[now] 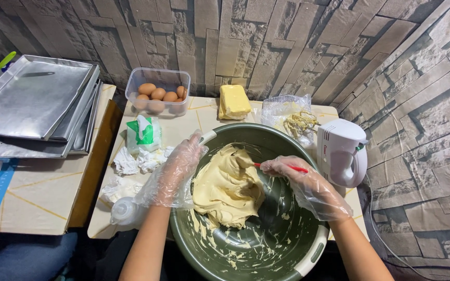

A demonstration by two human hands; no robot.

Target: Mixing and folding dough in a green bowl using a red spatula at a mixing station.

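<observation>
A large green bowl [282, 260] sits in front of me on the table edge, holding a mound of pale yellow batter [227, 187]. My left hand [178, 166], in a clear plastic glove, grips the bowl's rim at its upper left. My right hand [300, 179], also gloved, is closed around the red handle of a spatula [298, 168]. The spatula's tip is pushed into the batter, so its blade is hidden.
A white hand mixer [342, 151] stands right of the bowl, its beaters [300, 124] lying on a plastic bag. Behind are a butter block [233, 101], a tub of eggs [158, 93], a tissue pack [144, 132] and crumpled tissues. Stacked metal trays [32, 104] lie left.
</observation>
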